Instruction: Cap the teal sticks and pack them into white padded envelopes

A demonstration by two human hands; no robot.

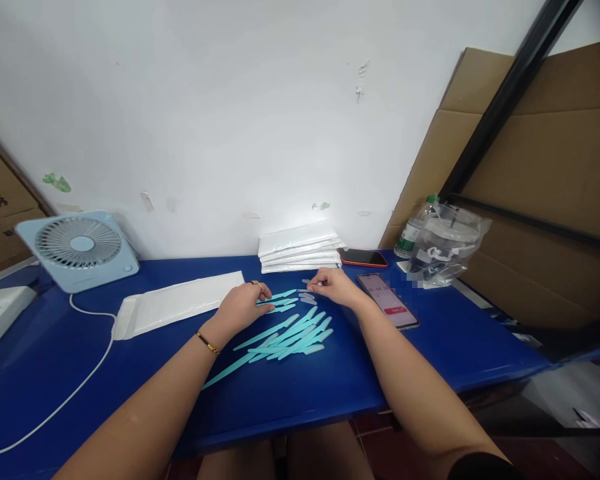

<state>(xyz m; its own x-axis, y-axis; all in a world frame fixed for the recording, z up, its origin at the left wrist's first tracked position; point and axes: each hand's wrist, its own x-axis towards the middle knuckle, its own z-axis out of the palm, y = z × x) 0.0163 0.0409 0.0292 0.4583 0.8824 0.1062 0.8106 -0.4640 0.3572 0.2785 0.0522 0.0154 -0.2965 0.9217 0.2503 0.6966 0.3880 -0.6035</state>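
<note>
Several teal eyebrow razors (300, 337) lie in an overlapping pile on the blue table (310, 393). My left hand (243, 308) is at the handle ends of a smaller group of teal razors (284, 303), its fingers closed round one handle. That razor's blade end points right, toward my right hand (333, 287). My right thumb and forefinger pinch at a small clear piece, probably a blade cover, by the razor's tip. A few small translucent blade covers (308, 298) lie just below those fingers. Whether the cover touches the blade is too small to tell.
Stacked white padded mailers (300, 247) stand against the wall; one white mailer (180, 303) lies flat at left. A blue fan (83, 250) with a white cord sits far left. At right are a lit phone (390, 301), a dark phone (364, 258), a bottle (407, 237) and a bagged cup (445, 240).
</note>
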